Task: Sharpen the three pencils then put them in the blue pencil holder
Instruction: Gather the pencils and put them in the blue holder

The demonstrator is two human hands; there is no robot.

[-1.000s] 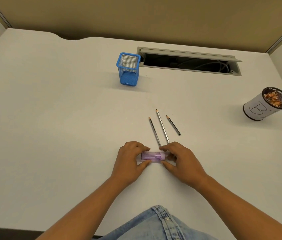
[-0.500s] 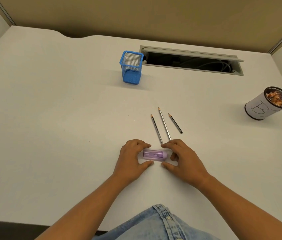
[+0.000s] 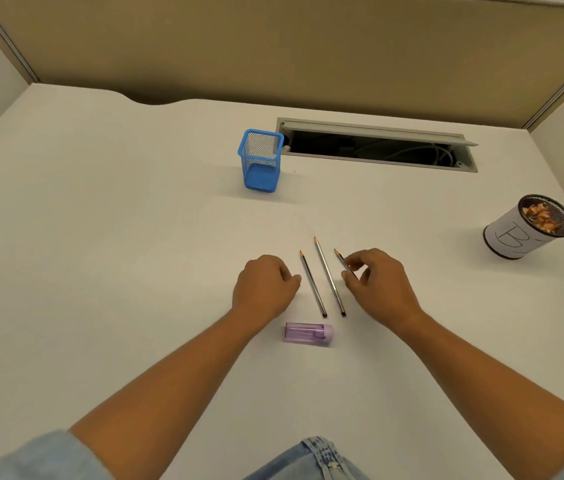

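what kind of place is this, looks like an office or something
Most likely an office cubicle: a white desk with an open cable hatch cut in near its back edge, tan partition panels walling it in, and a blue pencil holder of mesh standing on it.

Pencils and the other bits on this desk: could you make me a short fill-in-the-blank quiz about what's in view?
The mesh pencil holder is coloured ___. The round cup with shavings in it bears the letter ___. The sharpener, lying nearest the person, is coloured ___. Counting the shortest pencil, pinched by the right hand, ___ pencils are in view.
Missing words: blue; B; purple; three.
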